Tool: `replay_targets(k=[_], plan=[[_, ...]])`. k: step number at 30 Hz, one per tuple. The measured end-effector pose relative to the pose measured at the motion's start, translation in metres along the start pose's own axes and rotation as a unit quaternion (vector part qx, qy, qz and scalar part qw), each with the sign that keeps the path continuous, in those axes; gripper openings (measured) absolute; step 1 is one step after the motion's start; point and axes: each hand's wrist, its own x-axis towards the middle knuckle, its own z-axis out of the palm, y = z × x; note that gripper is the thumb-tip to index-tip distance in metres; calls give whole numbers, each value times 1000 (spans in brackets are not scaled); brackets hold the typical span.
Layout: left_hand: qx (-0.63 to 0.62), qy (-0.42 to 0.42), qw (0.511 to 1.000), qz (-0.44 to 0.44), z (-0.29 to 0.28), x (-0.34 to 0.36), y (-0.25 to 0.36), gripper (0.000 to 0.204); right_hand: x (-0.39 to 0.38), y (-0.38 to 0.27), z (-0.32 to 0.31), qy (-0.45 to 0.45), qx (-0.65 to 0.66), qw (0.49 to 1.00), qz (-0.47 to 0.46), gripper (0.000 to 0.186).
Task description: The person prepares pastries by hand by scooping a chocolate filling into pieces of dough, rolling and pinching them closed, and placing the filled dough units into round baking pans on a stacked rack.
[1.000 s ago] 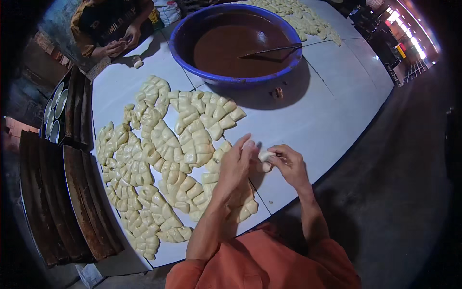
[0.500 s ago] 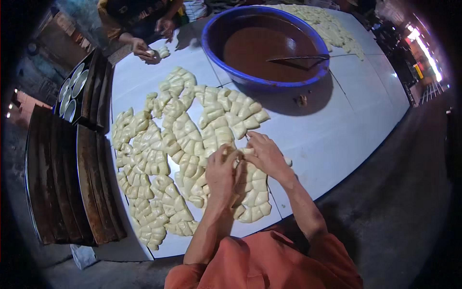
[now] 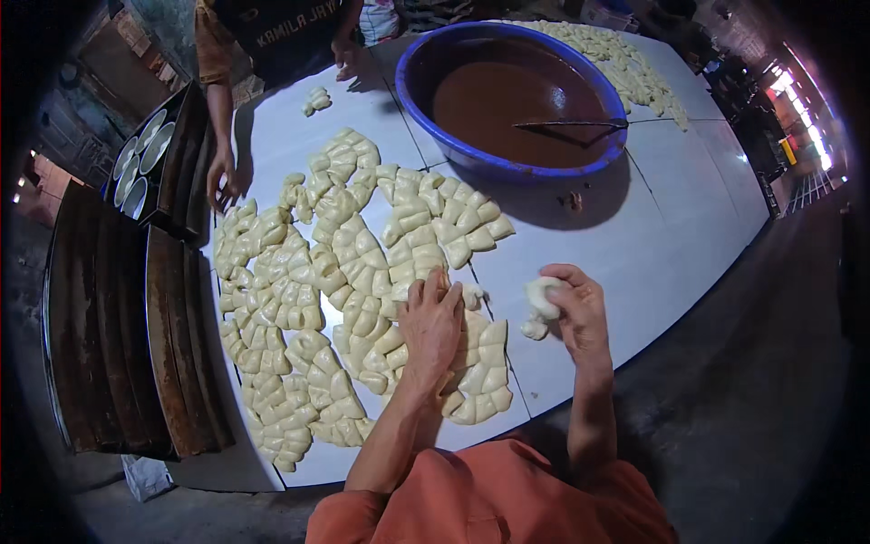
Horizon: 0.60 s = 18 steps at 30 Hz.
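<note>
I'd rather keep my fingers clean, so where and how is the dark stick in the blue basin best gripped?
Probably pinch the dark stick near its right end, coming from the right. That end reaches the blue basin's right rim, while the other slants down to the brown liquid. The right hand is on that side but holds dough.

Right hand (image 3: 580,313) now parts from left hand (image 3: 432,322), carrying white dough (image 3: 542,295) right of cut dough (image 3: 297,297); co-worker's hand (image 3: 222,177) now nears its far-left edge.
</note>
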Motion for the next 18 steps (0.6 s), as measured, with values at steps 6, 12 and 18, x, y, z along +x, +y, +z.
replay_targets(k=[6,12,18], plan=[[-44,23,999,-9,-20,2,18,32,-10,-17,-5,-80,98,990,-57,37],[-684,-181,693,-138,-25,16,51,36,-12,11,16,-99,-8,994,-49,37],[-665,-187,700,-181,-6,18,42,28,-3,15,6,-32,-154,980,-122,20]])
